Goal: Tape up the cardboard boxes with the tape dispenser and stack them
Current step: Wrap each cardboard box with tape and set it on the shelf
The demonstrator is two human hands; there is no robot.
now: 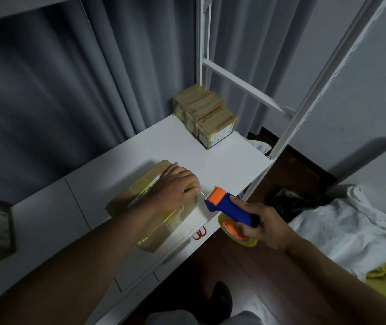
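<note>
Mid-tape on the cardboard box (pixel 150 205), lying near the front edge of the white table (pixel 222 160). Left hand (pixel 175 186) pressing flat on the box top, fingers fairly straight, pinning the tape end at the right edge. Right hand (pixel 267 226) wrapped around the blue tape dispenser (pixel 229 207), just right of the box. Probably best to keep that strip taut, pull low and straight, then tear clean. Taped stack of boxes (pixel 206 116) waiting at the far right corner.
</note>
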